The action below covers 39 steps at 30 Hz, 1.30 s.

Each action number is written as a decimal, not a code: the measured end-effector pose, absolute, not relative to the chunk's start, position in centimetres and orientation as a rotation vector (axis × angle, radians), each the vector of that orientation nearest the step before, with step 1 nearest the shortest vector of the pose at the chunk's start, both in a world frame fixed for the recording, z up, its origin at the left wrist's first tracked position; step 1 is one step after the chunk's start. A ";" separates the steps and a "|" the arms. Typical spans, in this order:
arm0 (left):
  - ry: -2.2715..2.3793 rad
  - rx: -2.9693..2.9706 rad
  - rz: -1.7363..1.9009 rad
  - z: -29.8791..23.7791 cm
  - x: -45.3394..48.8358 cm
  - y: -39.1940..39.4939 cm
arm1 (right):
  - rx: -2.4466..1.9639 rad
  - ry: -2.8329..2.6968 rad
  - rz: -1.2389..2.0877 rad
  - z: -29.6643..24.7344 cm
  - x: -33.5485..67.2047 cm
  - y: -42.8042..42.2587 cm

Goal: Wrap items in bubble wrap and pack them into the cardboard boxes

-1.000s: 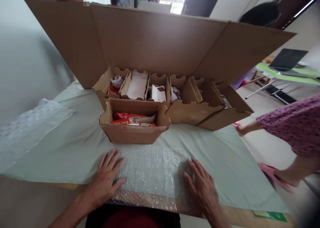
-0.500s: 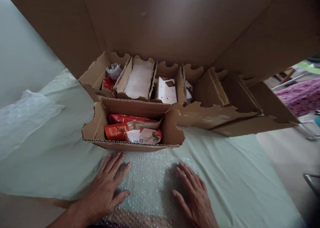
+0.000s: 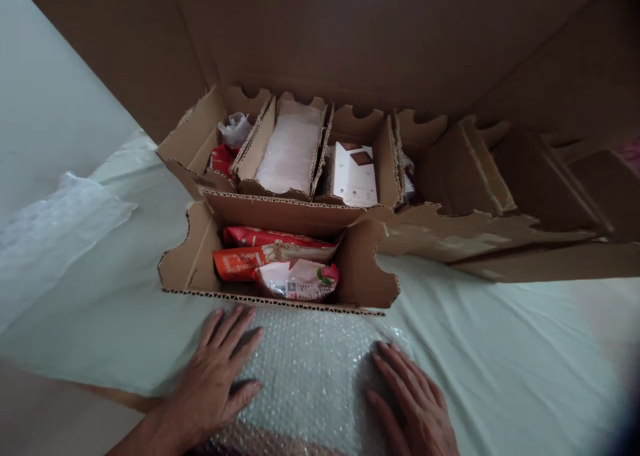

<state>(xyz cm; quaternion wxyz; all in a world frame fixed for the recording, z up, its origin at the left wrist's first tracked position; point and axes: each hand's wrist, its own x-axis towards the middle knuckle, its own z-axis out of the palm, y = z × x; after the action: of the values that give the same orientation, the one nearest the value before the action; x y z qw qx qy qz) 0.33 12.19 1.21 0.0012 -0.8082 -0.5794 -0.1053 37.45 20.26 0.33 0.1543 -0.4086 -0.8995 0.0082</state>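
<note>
A sheet of bubble wrap [image 3: 310,376] lies flat at the table's near edge, part of it hanging over. My left hand [image 3: 215,369] rests with spread fingers on its left side. On its right side lies my right hand [image 3: 413,396], flat and with its fingers stretched out. Neither hand holds anything. Just beyond the fingertips stands an open cardboard box [image 3: 367,263]. Inside it are a red packet [image 3: 275,237], an orange packet [image 3: 243,263] and a white packet [image 3: 297,279] with printed labels.
Behind stands a row of cardboard compartments [image 3: 475,169] under tall cardboard walls [image 3: 325,36]. They hold a bubble-wrapped block [image 3: 293,146], a white carton [image 3: 354,176] and a plastic bag [image 3: 235,129]. More bubble wrap [image 3: 55,236] lies left on the pale green cloth [image 3: 500,349].
The view has shifted closer and turned slightly, so the boxes appear larger. My right hand appears further right and lower in view. Both hands stay on the bubble wrap.
</note>
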 end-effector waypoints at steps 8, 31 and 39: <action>-1.682 -2.862 -0.388 3.9 2.1 9.1 | -1.180 -2.578 0.481 3.3 36.7 15.6; -1.576 -2.842 -0.272 2.3 -1.3 4.4 | -1.139 -2.642 0.427 3.6 38.3 11.2; -2.252 -2.898 -0.643 6.2 -3.7 7.5 | -1.523 -2.070 0.981 5.8 39.0 12.9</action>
<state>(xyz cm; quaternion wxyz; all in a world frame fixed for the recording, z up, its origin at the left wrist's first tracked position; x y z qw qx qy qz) -3.66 7.47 6.24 -0.2880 -0.7448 -0.5787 -0.1653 38.99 12.95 5.76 0.1940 -0.5431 -0.7383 0.3498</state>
